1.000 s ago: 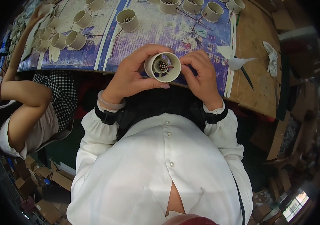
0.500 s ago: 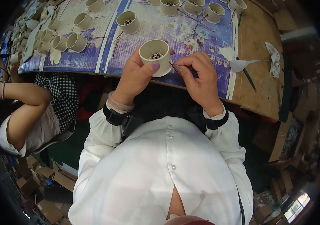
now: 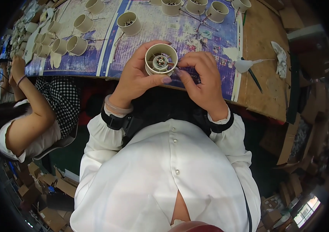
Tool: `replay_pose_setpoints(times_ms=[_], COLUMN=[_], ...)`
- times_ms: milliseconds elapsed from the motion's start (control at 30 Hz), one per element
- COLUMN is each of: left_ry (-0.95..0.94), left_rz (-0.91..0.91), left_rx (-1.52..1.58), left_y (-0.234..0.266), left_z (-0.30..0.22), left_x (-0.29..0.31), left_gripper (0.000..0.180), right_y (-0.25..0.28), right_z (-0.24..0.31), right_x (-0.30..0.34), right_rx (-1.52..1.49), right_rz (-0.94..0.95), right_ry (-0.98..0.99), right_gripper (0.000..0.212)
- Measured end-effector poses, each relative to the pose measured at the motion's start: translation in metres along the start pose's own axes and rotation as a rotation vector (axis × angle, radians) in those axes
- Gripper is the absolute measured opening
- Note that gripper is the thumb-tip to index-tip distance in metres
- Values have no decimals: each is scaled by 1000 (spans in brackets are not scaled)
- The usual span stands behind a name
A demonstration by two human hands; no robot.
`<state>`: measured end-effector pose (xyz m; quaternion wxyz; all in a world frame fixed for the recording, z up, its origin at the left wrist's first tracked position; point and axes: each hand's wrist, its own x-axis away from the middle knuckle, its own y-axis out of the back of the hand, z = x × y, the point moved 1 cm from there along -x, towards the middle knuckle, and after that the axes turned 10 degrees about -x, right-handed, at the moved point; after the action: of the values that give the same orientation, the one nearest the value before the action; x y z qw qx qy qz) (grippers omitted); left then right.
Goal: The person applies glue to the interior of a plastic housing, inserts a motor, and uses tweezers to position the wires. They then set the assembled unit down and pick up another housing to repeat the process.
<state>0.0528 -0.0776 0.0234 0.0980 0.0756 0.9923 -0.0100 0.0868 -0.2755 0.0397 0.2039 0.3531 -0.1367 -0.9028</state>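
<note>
A cream cylindrical housing [image 3: 161, 49], like a short cup, sits in my left hand [image 3: 136, 77], fingers wrapped round its left side and thumb along the lower edge. Its open end faces up toward me. Inside, thin spokes surround a round motor core [image 3: 160, 61] with dark and coppery parts. At the housing's right side, my right hand [image 3: 203, 79] is closed in a pinch, thumb and forefinger on a thin dark wire that comes off the housing. Most of that wire is hidden by the fingers.
More cream housings, some with wires, stand along the table's far side [image 3: 129, 24] and left [image 3: 76, 45]. Right of my hands lie a white nozzle-tipped bottle [image 3: 243, 66], a dark pen-like tool [image 3: 255, 80] and crumpled white paper [image 3: 280, 60]. A co-worker's arm [image 3: 43, 102] is at left.
My left hand has tipped the housing toward me, so its inside and the motor core show more fully. My right hand stays pinched at its side. The co-worker's forearm has risen.
</note>
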Motion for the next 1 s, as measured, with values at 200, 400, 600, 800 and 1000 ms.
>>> replay_pose_setpoints(times_ms=[200, 400, 600, 800, 1000], left_ry=[-50, -189, -155, -39, 50], left_rz=[9, 94, 66, -13, -84], left_rx=[-89, -454, -291, 30, 140], left_y=[-2, 6, 7, 1, 0], left_z=[-5, -16, -8, 3, 4], left_x=[2, 3, 7, 3, 0], left_gripper=[72, 82, 79, 74, 70], right_y=[-5, -10, -9, -15, -18], right_z=[-4, -3, 0, 7, 11], right_x=[2, 0, -2, -1, -6], right_rx=[-13, -151, -245, -178, -64], right_rz=[24, 19, 100, 55, -107], right_ry=[-24, -122, -236, -336, -167], right_gripper=[13, 13, 12, 13, 16])
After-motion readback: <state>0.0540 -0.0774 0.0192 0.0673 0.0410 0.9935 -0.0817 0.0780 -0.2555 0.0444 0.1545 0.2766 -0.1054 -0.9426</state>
